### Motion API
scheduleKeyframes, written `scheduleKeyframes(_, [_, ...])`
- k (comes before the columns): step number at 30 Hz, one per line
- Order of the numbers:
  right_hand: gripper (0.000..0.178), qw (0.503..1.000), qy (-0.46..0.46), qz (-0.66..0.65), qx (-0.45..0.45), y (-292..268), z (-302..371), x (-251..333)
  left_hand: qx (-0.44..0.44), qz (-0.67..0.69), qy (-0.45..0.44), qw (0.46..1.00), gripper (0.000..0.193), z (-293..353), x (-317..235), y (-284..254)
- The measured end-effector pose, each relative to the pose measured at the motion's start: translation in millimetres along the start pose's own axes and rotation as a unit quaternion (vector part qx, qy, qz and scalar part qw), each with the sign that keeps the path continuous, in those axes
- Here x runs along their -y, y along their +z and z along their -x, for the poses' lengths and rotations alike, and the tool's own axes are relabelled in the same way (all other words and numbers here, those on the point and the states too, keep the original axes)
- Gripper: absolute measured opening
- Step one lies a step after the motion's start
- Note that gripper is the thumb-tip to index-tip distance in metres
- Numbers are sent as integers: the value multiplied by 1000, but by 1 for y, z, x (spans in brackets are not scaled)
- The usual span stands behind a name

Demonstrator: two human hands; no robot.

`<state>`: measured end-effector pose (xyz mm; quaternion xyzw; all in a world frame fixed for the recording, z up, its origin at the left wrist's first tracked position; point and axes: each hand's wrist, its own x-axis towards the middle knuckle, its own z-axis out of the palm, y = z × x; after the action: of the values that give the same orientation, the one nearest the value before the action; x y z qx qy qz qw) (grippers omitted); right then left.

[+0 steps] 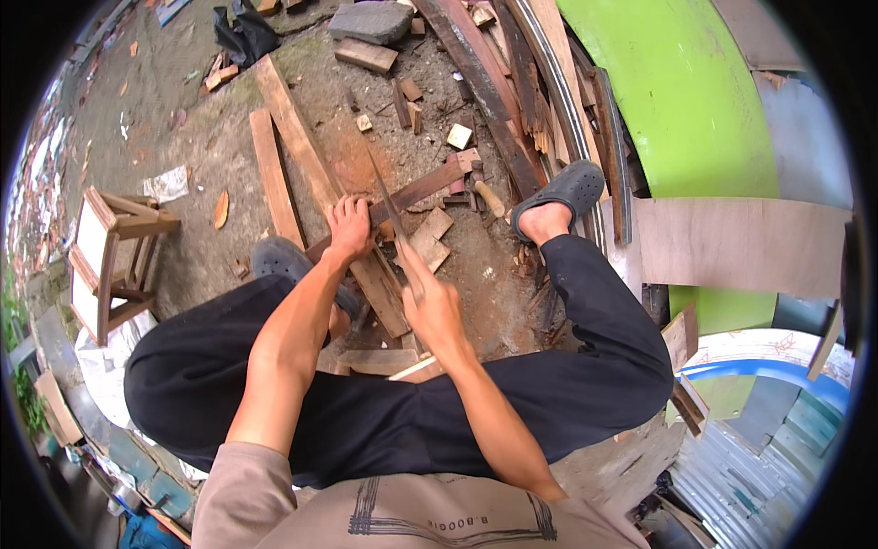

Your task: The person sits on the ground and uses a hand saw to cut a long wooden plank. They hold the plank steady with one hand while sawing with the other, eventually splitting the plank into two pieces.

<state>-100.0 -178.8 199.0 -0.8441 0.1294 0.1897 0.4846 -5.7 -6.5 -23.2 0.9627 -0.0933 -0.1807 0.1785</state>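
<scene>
Wooden scraps and offcuts are lying all over the dirt ground [210, 137], where a person in black trousers is squatting, one grey clog [569, 189] planted to the right and another shoe [283, 261] to the left. Long planks [302, 146] are running away from the knees, and a curved green panel [681, 101] is filling the upper right; a small wooden stool frame [114, 256] is standing well apart at the left. Between the feet a dark strip of wood [425, 188] is lying across a plank, raised slightly off the ground. The left hand [351, 229] is pressing down on the strip, fingers curled and clamped over it. The right hand [434, 306] is closing tightly around the handle of a handsaw [389, 206], whose thin blade is crossing the strip just beside the left fingers. Judging by looks, the strip is stiff, light and rough, likely to skid or splinter, so holding it firmly close to the cut but clear of the teeth seems wisest.
</scene>
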Motion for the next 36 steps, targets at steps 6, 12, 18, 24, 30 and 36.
scheduleKeyframes(6, [64,996,-67,33,-49,-41,105,9,16,-8,-15,1000,69,4,-1,-5])
scheduleKeyframes(12, [72,978,-156,113,-80,-6,52,-31,-2,23,-57,998,69,-27,3,-10])
scheduleKeyframes(18, [62,991,-127,23,-34,-45,32,-28,29,30,-38,998,71,-10,18,-20])
scheduleKeyframes(24, [58,996,-66,56,-24,-49,34,-8,76,-9,-142,987,53,40,10,-50])
scheduleKeyframes(30, [53,995,-91,16,-39,-49,54,-4,27,-30,-120,992,31,54,14,-51])
scheduleKeyframes(36, [53,998,-49,-29,-26,-29,82,-15,-95,-187,-1,978,48,45,52,-42])
